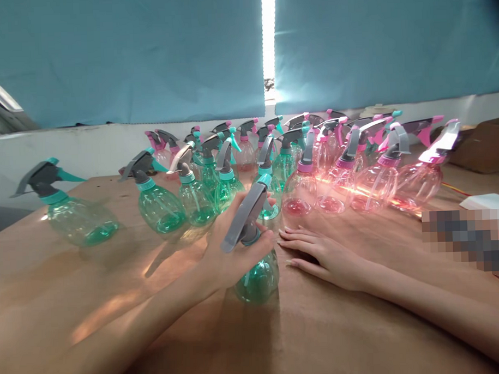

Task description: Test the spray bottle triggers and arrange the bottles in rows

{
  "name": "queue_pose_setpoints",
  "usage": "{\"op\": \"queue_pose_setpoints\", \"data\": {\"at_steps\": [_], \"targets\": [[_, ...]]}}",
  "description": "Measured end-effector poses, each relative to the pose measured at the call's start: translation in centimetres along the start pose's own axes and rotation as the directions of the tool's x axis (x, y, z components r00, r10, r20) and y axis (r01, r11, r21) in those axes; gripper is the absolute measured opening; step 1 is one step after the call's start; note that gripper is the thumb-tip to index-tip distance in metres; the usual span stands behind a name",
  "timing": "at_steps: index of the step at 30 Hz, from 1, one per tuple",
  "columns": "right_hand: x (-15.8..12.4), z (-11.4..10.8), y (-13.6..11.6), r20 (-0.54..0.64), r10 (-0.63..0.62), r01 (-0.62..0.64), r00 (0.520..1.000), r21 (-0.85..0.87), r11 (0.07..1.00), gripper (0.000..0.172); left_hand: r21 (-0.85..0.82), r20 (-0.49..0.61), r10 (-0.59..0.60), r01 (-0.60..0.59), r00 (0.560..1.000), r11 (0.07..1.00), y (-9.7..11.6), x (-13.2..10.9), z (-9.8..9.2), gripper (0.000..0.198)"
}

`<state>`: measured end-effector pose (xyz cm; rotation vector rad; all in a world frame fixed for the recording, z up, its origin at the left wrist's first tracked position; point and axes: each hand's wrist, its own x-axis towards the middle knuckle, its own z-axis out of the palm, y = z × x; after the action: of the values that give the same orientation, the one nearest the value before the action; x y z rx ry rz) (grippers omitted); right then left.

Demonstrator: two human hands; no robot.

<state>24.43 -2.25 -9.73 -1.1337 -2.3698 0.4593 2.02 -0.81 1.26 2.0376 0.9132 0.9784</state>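
1. Your left hand (225,261) wraps around the neck of a green spray bottle (259,282), hiding most of it; the far fingers pass behind the grey trigger head (244,217), which also covers the trigger.
2. You cannot tell from this view whether the base rests on the bench (328,337) or hangs just over it.
3. Your left forearm runs off the bottom, and your right one leaves at the right edge, near a pixelated patch (468,242) that masks whatever lies there (a white object (485,201) just above it is cut off too).
4. The back-row bottles overlap so much that you can't count them reliably.
5. The bottle in your grip is see-through, rounded and near upright, with a teal collar, teal nozzle and deeper green low in the body. It is in front of the others, near the middle.
6. Your left fingers are closed on it; your right hand (338,263) lies palm down beside it, fingers extended and slightly spread.
7. Behind stand green bottles (162,206), mostly leftward, and pink bottles (374,191) on the right.
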Motion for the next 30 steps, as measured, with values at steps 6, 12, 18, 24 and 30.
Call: {"op": "queue_pose_setpoints", "data": {"at_steps": [6, 12, 18, 24, 30], "targets": [[0.00, -0.03, 0.02, -0.007, -0.009, 0.009, 1.000, 0.006, 1.000, 0.046, -0.021, 0.011, -0.023, 0.023, 1.000, 1.000, -0.01, 0.00, -0.04, 0.035], [-0.01, 0.07, 0.10, -0.011, -0.012, 0.012, 1.000, -0.002, 1.000, 0.046, -0.028, 0.015, -0.013, 0.014, 1.000, 1.000, 0.08, -0.05, -0.05, 0.035], [0.04, 0.01, 0.01, 0.005, -0.001, 0.001, 1.000, -0.017, 1.000, 0.047, -0.017, 0.007, -0.020, 0.020, 1.000, 1.000, 0.04, -0.12, -0.07, 0.034], [0.07, -0.02, 0.00, 0.011, -0.001, 0.001, 1.000, -0.020, 1.000, 0.047, 0.059, 0.024, 0.027, -0.029, 0.999, 0.998, -0.38, -0.08, -0.43, 0.023], [-0.01, 0.04, 0.04, 0.004, 0.008, -0.008, 1.000, -0.004, 1.000, 0.047, 0.076, -0.013, 0.043, -0.042, 0.999, 0.996, -0.03, -0.04, -0.47, 0.018]]}}
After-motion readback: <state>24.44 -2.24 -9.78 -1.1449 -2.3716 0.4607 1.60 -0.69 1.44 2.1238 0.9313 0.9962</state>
